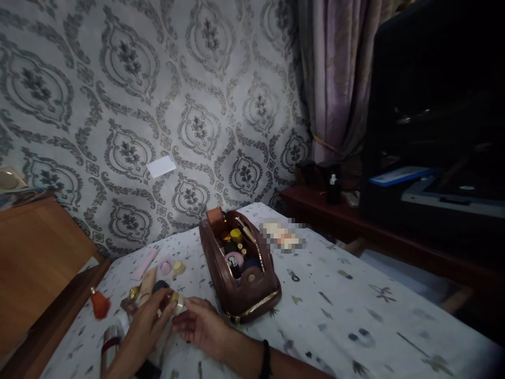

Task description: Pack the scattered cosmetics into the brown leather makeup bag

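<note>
My left hand (148, 318) and my right hand (207, 326) meet over the patterned white sheet, both closed on a small pale container (180, 304) with a yellowish top. Its exact kind is too small to make out. Just to the right, an open brown handbag (219, 281) is full of cosmetics, including a dark bottle with a silvery cap (235, 267) and a yellow-lidded item (235, 235). Around my left hand lie a beige tube (148, 284), a gold round item (134, 292) and a silvery cylinder (111, 339), partly covered by my forearm.
An orange-red bottle (100, 304) lies at the left. Farther back are a pink tube (147, 263), a pink jar (165, 266) and a cream jar (179, 267). Wooden furniture (43, 268) borders the left side; a dark red desk (311, 202) stands right.
</note>
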Demonstrator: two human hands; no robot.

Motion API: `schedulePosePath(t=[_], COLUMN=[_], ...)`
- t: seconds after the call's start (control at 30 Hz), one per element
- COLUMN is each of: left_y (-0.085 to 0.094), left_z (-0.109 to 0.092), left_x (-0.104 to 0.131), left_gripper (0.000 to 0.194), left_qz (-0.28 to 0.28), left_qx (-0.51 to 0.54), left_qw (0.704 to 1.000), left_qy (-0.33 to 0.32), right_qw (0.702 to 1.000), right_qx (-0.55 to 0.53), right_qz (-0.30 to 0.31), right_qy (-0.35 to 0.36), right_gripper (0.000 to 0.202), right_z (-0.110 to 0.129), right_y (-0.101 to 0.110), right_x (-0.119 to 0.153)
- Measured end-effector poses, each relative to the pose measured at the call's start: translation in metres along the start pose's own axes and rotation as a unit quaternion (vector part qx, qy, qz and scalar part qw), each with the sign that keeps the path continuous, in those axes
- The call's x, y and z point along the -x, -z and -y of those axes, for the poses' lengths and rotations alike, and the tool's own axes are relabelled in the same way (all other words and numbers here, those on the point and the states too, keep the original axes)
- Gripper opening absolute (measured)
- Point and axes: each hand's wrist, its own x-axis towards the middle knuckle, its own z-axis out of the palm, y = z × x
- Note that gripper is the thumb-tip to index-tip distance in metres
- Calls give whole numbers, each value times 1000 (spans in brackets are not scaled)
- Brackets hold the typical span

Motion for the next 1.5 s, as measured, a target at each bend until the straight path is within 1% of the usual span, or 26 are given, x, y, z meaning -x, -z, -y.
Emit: schedulePosePath(t=[0.1, 0.27, 0.47, 0.6, 0.77, 0.9, 1.07, 1.17, 1.23, 1.33, 1.5], left_y=[3, 6, 10, 18, 28, 27, 20, 13, 8, -3, -16], left_z=[-7, -18, -32, -52, -88, -112, -133, -139, -139, -133, -124], left_x=[-6, -18, -32, -46, -77, -108, -144, -161, -172, -186, -203], left_gripper=[43, 46, 46, 44, 41, 36, 31, 31, 30, 29, 27], left_qz=[11, 47, 15, 15, 15, 10, 54, 81, 96, 113, 159], left_qx=[-5, 5, 35, 47, 81, 57, 18, -5, -20, -24, -18], left_qw=[1000, 999, 999, 999, 996, 993, 984, 980, 977, 972, 967], left_qy=[-3, 8, 14, -9, -46, -107, -169, -180, -187, -203, -198], right_qw=[1000, 1000, 1000, 1000, 1000, 1000, 1000, 1000, 1000, 999, 999], right_qx=[-14, -20, -18, -15, -16, -20, -17, -26, -31, -31, -37], right_qz=[-1, -4, 4, 10, 4, 5, 8, 8, 6, 8, 33], right_qy=[-2, -17, -7, -9, -6, -1, -8, -1, 2, 2, 5], right_gripper=[35, 27, 30, 29, 28, 30, 30, 30, 30, 30, 36], right_z=[4, 9, 10, 9, 7, 6, 4, 4, 5, 5, 4], right_y=[1, 1, 1, 3, 4, 5, 8, 8, 8, 8, 11], right_x=[3, 6, 8, 7, 7, 5, 2, 2, 3, 3, 1])
